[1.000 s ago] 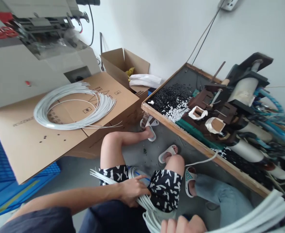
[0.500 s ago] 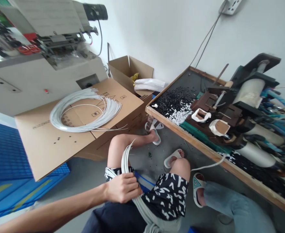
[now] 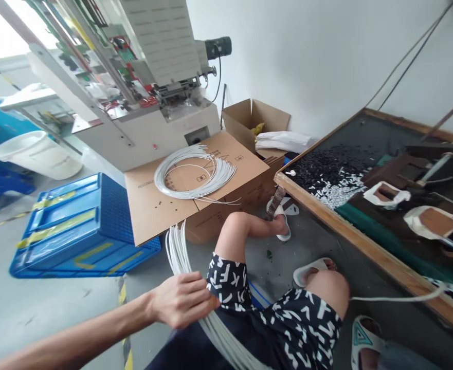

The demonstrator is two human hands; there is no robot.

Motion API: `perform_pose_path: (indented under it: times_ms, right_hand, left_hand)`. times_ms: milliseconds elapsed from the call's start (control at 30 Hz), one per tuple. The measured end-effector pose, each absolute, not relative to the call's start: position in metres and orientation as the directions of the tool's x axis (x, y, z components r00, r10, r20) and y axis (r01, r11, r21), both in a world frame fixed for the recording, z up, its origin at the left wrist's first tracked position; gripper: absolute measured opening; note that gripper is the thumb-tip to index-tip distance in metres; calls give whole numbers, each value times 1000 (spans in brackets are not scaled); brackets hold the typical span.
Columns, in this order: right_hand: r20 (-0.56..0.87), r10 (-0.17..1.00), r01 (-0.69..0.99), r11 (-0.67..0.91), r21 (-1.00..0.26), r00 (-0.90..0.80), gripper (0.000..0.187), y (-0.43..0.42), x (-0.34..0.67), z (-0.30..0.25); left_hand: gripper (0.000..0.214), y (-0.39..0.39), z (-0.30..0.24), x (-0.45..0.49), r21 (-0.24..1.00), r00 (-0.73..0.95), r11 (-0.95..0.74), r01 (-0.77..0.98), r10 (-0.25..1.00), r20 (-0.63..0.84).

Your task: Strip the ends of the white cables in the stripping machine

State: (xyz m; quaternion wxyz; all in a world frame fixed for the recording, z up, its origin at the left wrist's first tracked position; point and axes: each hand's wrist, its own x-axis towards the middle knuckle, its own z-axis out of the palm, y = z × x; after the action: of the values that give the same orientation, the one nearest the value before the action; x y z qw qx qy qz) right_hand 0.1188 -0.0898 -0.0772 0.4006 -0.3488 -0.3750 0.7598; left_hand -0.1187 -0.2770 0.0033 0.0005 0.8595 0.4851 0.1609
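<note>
My left hand [image 3: 185,299] is closed around a bundle of thin white cables [image 3: 179,252] above my lap. Loose cable ends stick up past the fist, while the rest of the bundle runs down to the lower right and out of the picture. Beyond it, a coil of similar white cables [image 3: 162,181] lies on a cardboard box [image 3: 145,213], its cut ends fanned out on the right side. My right hand is out of view.
A blue crate [image 3: 112,216] stands left of the box, beneath a machine [image 3: 164,41]. On the right, a wood-edged worktable [image 3: 326,226] carries black and white small pieces and clamps. Another person's sandaled foot [image 3: 365,341] is at lower right.
The view has swung to the left, bringing in more of the blue crate and the machine. My left hand keeps its grip, and the cable ends now lean left toward the box's edge.
</note>
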Motion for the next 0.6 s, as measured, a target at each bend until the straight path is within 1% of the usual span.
perform_pose_path:
  times_ms: [67, 133, 167, 200, 267, 300, 333, 367, 400, 467, 500, 533, 600]
  right_hand:
    - [-205, 835, -351, -421, -836, -511, 42, -138, 103, -53]
    - [-180, 803, -355, -436, -827, -568, 42, -184, 82, -33]
    - [-168, 793, -357, -438, -825, -585, 43, -201, 71, -26]
    - [-158, 785, -363, -443, -820, -600, 44, -213, 59, -21]
    - [-253, 769, -401, -548, -734, -587, 49, -221, 37, -18]
    - [-306, 771, -429, -584, -689, -559, 53, -219, 30, -19]
    - [-342, 772, -458, -606, -650, -536, 56, -214, 24, -20]
    - [-360, 783, -494, -607, -623, -507, 58, -208, 20, -22]
    - [-353, 800, -529, -590, -611, -484, 57, -203, 18, -23]
    - [-298, 841, -592, -532, -605, -451, 53, -196, 13, -25]
    - [-264, 860, -616, -500, -608, -438, 52, -195, 10, -25]
    - [-240, 875, -631, -472, -616, -420, 51, -195, 5, -27]
    - [-241, 908, -633, -413, -656, -342, 50, -198, -6, -32]
  left_hand:
    - [28, -285, -20, -126, 147, 439, -471, 870, 875, 205]
    - [34, -290, -50, -134, 215, 354, -370, 904, 929, 107]
    - [34, -292, -65, -137, 242, 310, -315, 918, 949, 59]
    - [31, -293, -78, -140, 261, 266, -252, 932, 964, -21]
    - [17, -289, -96, -148, 299, 196, -139, 944, 966, -168]
    - [18, -285, -99, -152, 326, 175, -96, 940, 960, -220]
    - [26, -278, -97, -155, 361, 152, -53, 931, 955, -253]
    - [30, -269, -91, -158, 408, 130, -12, 913, 955, -265]
    - [31, -258, -82, -160, 464, 102, 31, 885, 961, -258]
    - [29, -233, -55, -158, 605, 39, 94, 790, 978, -204]
    - [33, -220, -40, -154, 672, 4, 117, 731, 985, -175]
    - [38, -208, -25, -148, 728, -18, 123, 675, 988, -151]
    - [46, -187, 0, -135, 797, -31, 86, 598, 996, -85]
